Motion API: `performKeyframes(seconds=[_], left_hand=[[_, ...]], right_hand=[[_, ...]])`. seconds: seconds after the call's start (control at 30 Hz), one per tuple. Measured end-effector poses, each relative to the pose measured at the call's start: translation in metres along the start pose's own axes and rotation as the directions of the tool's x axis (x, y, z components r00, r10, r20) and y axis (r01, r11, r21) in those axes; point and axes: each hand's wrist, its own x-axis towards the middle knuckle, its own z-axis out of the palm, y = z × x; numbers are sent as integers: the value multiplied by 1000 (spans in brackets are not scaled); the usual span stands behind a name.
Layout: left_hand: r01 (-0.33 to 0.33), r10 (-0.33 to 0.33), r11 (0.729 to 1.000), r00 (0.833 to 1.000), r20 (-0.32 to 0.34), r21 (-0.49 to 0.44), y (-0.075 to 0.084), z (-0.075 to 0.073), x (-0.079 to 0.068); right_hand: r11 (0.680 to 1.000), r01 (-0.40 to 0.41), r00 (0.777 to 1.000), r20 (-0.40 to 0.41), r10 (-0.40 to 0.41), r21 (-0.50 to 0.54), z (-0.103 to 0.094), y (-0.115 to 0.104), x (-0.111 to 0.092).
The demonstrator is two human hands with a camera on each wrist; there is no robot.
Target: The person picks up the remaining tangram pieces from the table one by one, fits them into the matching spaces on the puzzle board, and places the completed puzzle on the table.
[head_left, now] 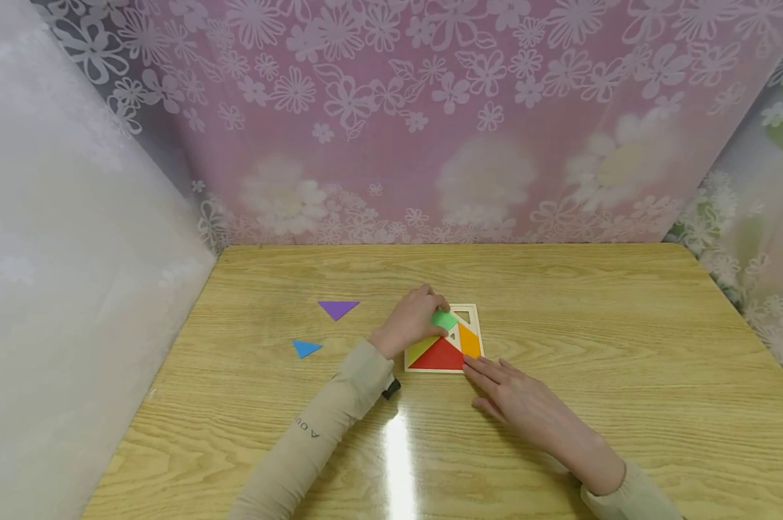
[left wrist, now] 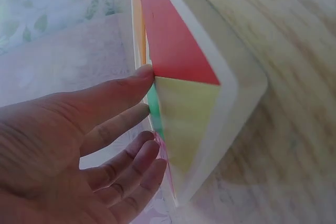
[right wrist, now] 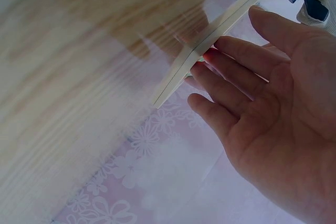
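A square wooden tangram tray [head_left: 477,312] lies on the table. In it are a red triangle [head_left: 438,355], a yellow triangle [head_left: 418,349], an orange parallelogram [head_left: 469,341] and a green piece [head_left: 445,319]. My left hand [head_left: 412,320] reaches over the tray's left side, thumb and fingers pinching the green piece. A pink piece [left wrist: 160,143] shows by those fingertips in the left wrist view. My right hand [head_left: 518,399] rests its nearly straight fingers on the tray's lower right corner; the right wrist view shows them along the tray edge [right wrist: 226,24].
Left of the tray, a purple triangle [head_left: 338,309] and a blue triangle [head_left: 306,349] lie loose on the wooden table [head_left: 593,310]. Two triangular recesses in the tray hold no piece. A flowered curtain [head_left: 391,144] hangs behind the table.
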Motion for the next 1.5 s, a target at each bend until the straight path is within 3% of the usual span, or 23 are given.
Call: performKeyframes(seconds=[0.3,0.77,1.07,1.37,1.5], left_hand=[[23,-22,999,999,-24,43,-1,0,-1],[19,-54,986,978,-203,-168,-14,1,-8],[28,-102,965,957,-272,-262,-36,-26,-42],[106,-164,977,928,-334,-186,-76,-54,-88],[131,-186,974,929,-320,-186,-97,-61,-113]], right_hand=[[1000,-4,1000,13,3,10,0,1,1],[1000,-14,1000,22,14,4,0,2,1],[1000,-15,1000,20,15,12,-1,1,0],[1000,-17,1000,22,17,11,1,-2,-2],[1000,-17,1000,14,17,11,2,-3,-2]])
